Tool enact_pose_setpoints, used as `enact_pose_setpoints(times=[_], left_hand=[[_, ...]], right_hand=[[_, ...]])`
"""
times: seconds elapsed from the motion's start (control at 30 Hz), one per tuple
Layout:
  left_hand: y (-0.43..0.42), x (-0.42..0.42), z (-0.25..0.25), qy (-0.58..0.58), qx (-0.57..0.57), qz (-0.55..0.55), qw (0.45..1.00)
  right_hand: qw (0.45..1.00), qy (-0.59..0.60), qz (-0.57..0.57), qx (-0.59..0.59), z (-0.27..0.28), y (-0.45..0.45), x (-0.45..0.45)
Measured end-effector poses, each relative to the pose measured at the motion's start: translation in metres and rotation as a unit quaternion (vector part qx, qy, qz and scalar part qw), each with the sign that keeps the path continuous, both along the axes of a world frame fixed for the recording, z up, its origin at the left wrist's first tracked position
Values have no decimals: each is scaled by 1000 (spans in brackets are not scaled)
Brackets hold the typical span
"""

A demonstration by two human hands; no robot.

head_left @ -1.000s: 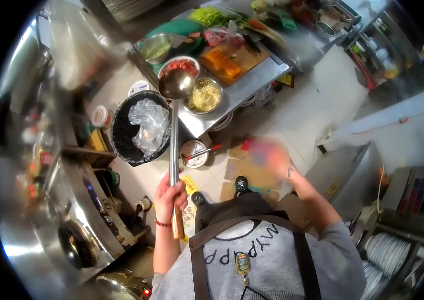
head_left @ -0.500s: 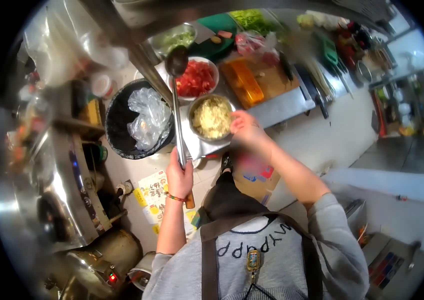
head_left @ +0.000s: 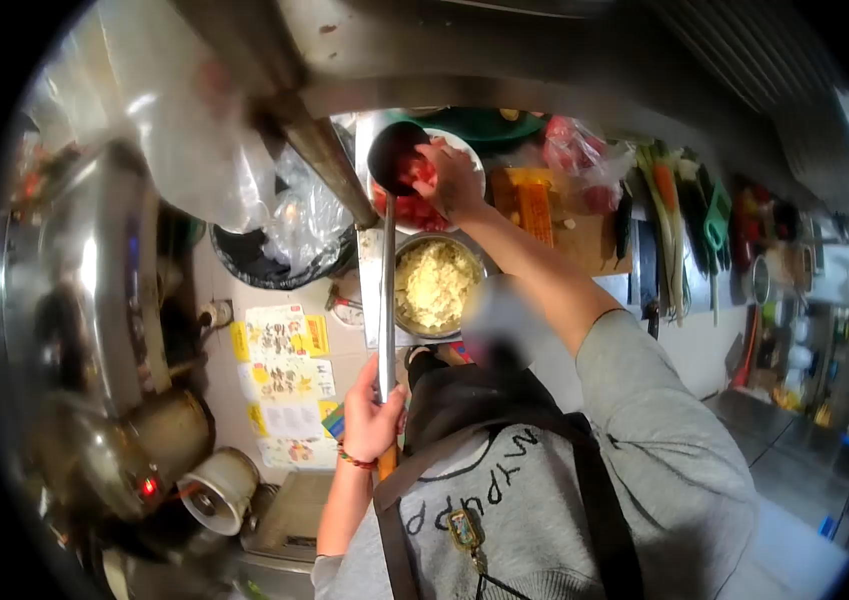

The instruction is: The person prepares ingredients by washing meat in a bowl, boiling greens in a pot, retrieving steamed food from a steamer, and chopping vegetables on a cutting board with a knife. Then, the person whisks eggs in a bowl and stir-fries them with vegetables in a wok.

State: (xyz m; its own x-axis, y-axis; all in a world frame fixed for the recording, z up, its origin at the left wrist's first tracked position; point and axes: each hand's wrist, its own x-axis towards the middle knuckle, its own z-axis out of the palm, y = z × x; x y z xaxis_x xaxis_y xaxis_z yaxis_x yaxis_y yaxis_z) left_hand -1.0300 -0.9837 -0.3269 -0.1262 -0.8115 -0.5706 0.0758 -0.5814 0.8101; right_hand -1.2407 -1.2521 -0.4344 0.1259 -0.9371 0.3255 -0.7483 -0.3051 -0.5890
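Note:
My left hand [head_left: 372, 412] is wrapped round the handle of a long metal ladle [head_left: 387, 300], whose dark bowl lies over a white bowl [head_left: 477, 165] of chopped tomato [head_left: 416, 212]. Up at the ladle's rim, my right hand [head_left: 450, 182] has its fingers curled round some red tomato pieces, partly inside the ladle. How much it grips is hard to see. Just below, nearer my body, stands a metal bowl [head_left: 485, 262] heaped with pale yellow chopped food [head_left: 436, 284], which neither hand touches.
A black-lined bin [head_left: 244, 262] with clear plastic in it stands left of the bowls. To the right are an orange container [head_left: 534, 207] on a cutting board [head_left: 584, 238], a bagged red item [head_left: 576, 150] and leeks [head_left: 662, 220]. A metal shelf [head_left: 414, 60] overhangs the far side.
My right hand has moved from beside the metal bowl up and away to the tomato and the ladle's bowl. The left hand still holds the ladle. The view has shifted.

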Motion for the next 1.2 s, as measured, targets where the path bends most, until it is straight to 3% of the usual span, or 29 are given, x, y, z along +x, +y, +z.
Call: enact_pose_setpoints(times=[0.1, 0.2, 0.23, 0.37, 0.47, 0.57, 0.73, 0.93, 1.03, 1.2], left_hand=[[4, -16, 15, 121, 30, 72, 990], [15, -42, 21, 175, 29, 121, 977], [16, -51, 24, 193, 32, 136, 971], [19, -77, 30, 287, 26, 188, 939], [21, -87, 35, 327, 18, 200, 923], [20, -88, 41, 319, 27, 193, 928], [13, -87, 43, 296, 53, 190, 934], [1, -81, 28, 296, 58, 156, 941], [-11, -85, 28, 310, 74, 130, 939], [-12, -108, 40, 314, 101, 118, 937]], right_hand=[[989, -63, 106, -78, 6, -7, -5], [979, -161, 115, -46, 15, -8, -26], [987, -139, 52, 58, 22, -3, -35], [989, -71, 50, 120, -7, -1, -62], [954, -260, 143, -37, -9, -44, -66], [996, 50, 31, -62, 7, -132, -64], [972, 207, 75, 80, 13, -203, -45], [973, 147, 153, 92, 29, -188, -63], [971, 79, 199, 106, 36, -137, -73], [980, 46, 148, 125, 68, -83, -133]])
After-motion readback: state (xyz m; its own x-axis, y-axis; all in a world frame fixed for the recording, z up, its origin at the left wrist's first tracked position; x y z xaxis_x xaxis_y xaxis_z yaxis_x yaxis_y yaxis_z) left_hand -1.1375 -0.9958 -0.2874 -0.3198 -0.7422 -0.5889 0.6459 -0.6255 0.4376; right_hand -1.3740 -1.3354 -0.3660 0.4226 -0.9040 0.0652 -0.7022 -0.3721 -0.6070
